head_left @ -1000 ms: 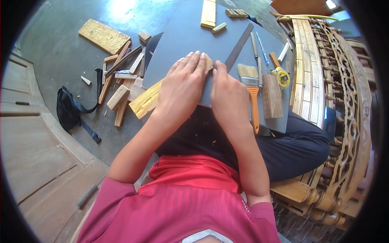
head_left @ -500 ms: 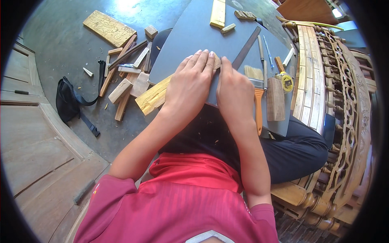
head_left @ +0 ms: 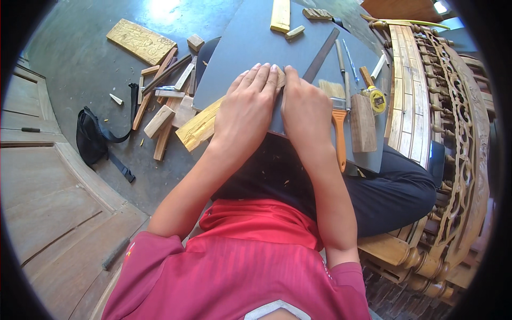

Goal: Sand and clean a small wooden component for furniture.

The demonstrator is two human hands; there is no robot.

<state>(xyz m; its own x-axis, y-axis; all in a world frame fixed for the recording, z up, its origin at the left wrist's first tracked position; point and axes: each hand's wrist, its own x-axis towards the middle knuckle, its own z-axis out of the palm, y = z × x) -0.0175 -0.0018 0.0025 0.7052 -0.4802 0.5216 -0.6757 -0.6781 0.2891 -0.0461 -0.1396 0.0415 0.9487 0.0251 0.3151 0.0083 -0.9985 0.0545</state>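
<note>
My left hand (head_left: 246, 104) lies over a small wooden block (head_left: 279, 79) and beside a yellow wooden board (head_left: 194, 127), its fingers pressed together on the block. Against the block’s right side is my right hand (head_left: 305, 106), fingers curled, index finger pointing forward; whatever lies under it is hidden. Both rest at the near edge of the grey board (head_left: 242, 40). Just right of my right hand lie an orange-handled brush (head_left: 338, 133), a dark flat steel bar (head_left: 320, 56), a brown wood block (head_left: 364, 128) and a yellow tape measure (head_left: 377, 102).
Carved board (head_left: 141, 40), several offcuts (head_left: 159, 120) and a black bag (head_left: 93, 138) lie on the floor at left, near wooden door panels (head_left: 53, 202). Light wood pieces (head_left: 279, 13) lie at the board’s far side. Carved wooden furniture (head_left: 445, 149) stands at the right.
Both hands stay together on the block, with only slight shifts of the fingers. The whole view has wobbled a little; the surrounding objects lie as before.
</note>
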